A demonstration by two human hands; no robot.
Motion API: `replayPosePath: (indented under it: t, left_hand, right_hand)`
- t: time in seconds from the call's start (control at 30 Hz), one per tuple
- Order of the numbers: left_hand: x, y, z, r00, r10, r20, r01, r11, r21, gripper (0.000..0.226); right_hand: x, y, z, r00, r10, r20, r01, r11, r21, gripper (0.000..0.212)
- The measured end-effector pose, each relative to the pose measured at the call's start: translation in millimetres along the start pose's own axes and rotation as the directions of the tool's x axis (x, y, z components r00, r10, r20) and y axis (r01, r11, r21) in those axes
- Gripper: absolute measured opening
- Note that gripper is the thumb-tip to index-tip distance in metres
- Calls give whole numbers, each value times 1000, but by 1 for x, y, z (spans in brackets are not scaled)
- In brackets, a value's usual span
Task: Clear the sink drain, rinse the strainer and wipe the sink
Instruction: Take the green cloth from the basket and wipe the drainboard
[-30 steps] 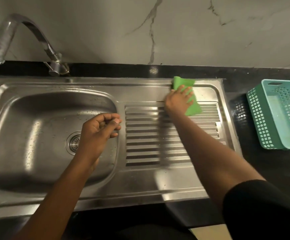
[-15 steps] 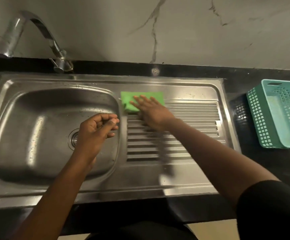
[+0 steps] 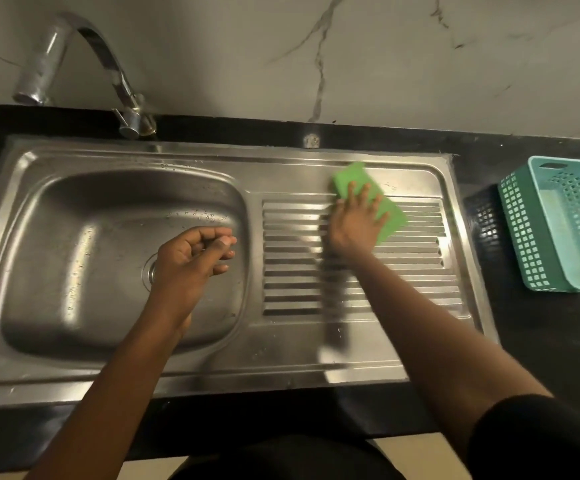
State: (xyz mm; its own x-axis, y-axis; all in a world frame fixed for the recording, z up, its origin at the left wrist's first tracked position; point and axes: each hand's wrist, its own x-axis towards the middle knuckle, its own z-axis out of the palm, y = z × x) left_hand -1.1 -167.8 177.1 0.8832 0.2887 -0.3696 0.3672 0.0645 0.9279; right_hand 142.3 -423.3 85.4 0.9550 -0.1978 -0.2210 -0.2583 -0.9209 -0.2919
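A: Right hand (image 3: 352,225) — position?
B: Flat on the green cloth (image 3: 368,199), fingers spread, pressing it onto the far part of the ribbed drainboard (image 3: 402,271). Grip wide, palm down; the cloth is pinned, not pinched.
A: Left hand (image 3: 191,261)?
B: Hangs over the sink (image 3: 74,254) basin, fingers curled in toward the thumb. Cannot tell whether anything sits in that narrow grip.
A: Drain?
B: Drain strainer (image 3: 150,271) at the basin floor, mostly hidden behind the left hand; only its left rim shows.
A: Surroundings?
B: Faucet (image 3: 74,53) at the far left, spout arching left. Teal basket (image 3: 558,223) on the black table (image 3: 523,341), well apart to the right of the drainboard. Water droplets on the far basin wall. Marble wall (image 3: 350,64) behind. Right forearm crosses the near right of the drainboard, black sleeve (image 3: 541,441) at the near right corner.
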Motion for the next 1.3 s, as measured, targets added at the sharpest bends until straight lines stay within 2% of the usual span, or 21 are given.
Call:
replayPosePath:
  t: [0.07,0.13,0.27,0.37,0.43,0.5,0.63,0.73,0.8,0.87,0.93,1.03,1.13,1.2,1.3]
  left_hand:
    - [0,1,-1,1000,4,-4,-4,1000,3,18]
    - [-1,3,-1,1000,7,-4,-7,1000,8,16]
    - [-3,8,2,1000,28,14,-28,998,48,15]
    - [-4,8,4,1000,26,8,-26,999,29,15]
    - [-5,6,8,1000,25,11,-25,999,21,14]
    - [-8,5,11,999,22,27,-23,1000,18,14]
    - [-18,3,21,999,11,51,-12,1000,27,13]
    - [-25,1,31,998,10,59,-12,999,37,15]
    - [-29,1,37,998,13,67,-16,999,51,17]
    - [-34,0,40,998,11,69,-15,998,58,17]
    - [-38,1,42,998,6,67,-10,998,62,17]
    - [-42,3,44,998,15,65,-19,998,64,16]
    - [-44,6,48,997,25,68,-29,998,58,14]
    - [-44,7,49,997,40,72,-45,997,65,13]
    - [-44,7,51,995,46,84,-52,997,62,12]
  right_hand:
    - [-32,-44,24,974,-216,70,219,975,-37,61]
    - [-58,-84,43,909,-384,162,395,918,-43,62]
    - [-80,-111,57,787,-532,313,591,796,-132,69]
    - [-82,-81,44,692,-651,312,702,708,-81,63]
    - [-81,-51,32,690,-658,302,699,714,-40,60]
    - [-79,-13,16,756,-596,272,623,782,-18,58]
    - [-61,101,-29,919,-365,149,376,925,-50,57]
    - [-46,164,-58,977,-174,121,180,983,-39,59]
    - [-44,165,-58,991,-92,98,93,996,-9,59]
    - [-56,138,-44,999,33,35,-34,999,34,59]
    - [-82,97,-23,996,84,-3,-84,995,48,60]
    - [-131,26,14,992,-103,66,100,994,43,62]
    - [-167,-31,37,913,-354,203,355,934,34,70]
    - [-171,-40,40,870,-429,245,434,900,35,70]
    - [-160,-10,32,771,-577,271,596,803,13,64]
